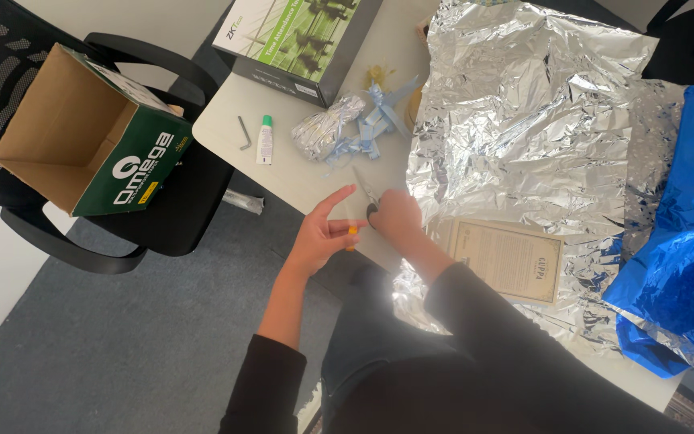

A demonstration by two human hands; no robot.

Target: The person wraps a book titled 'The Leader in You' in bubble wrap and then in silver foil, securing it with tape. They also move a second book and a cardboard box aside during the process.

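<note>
My right hand (395,215) grips the scissors (365,191) at the tabletop (299,173) edge, beside the crumpled silver foil (524,120). My left hand (323,233) hangs just beside it, fingers spread, empty, over the floor.

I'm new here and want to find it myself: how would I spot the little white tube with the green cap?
Start at the white table and go to its left corner, near the black chair holding an open cardboard box. The small tube lies there on the bare tabletop, beside a bent metal hex key. It is the only white thing with a green cap, left of the pale blue ribbons.
</note>
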